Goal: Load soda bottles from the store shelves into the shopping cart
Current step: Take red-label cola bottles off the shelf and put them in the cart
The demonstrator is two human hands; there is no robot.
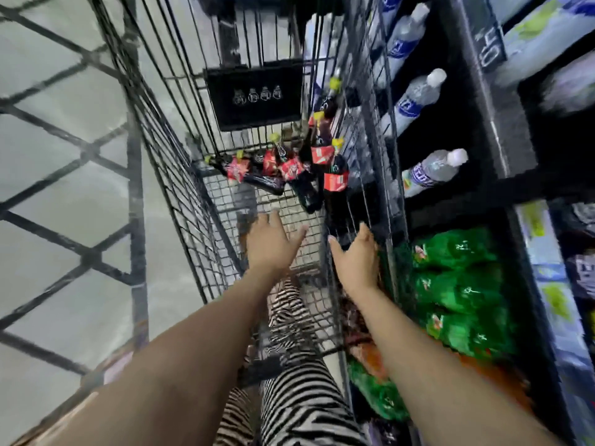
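**Two arms stretched into the black wire shopping cart (180, 188)**

Your left hand (270, 241) sits just left of the frame's centre. Its forearm runs up from the lower left, and the palm is turned down over the basket's mesh floor. Its fingers (273, 222) reach forward, loosely together, with the thumb splayed out to the right; it holds nothing.

Your right hand (355, 255) lies just beside it to the right, the forearm coming in from the lower right corner. It is close to the cart's right wire wall, but motion blur hides whether it touches the wire. Its fingers are straight and point ahead, the thumb angled left toward the other hand, and it too grips nothing.

Above both hands, at the basket's far end, dark cola bottles with red labels and yellow caps (291, 170) lie and lean in a heap, some against the right wall. Along the frame's right edge stand black store shelves (495, 130), with clear water bottles (418, 94) above and green plastic bottles (457, 284) below.
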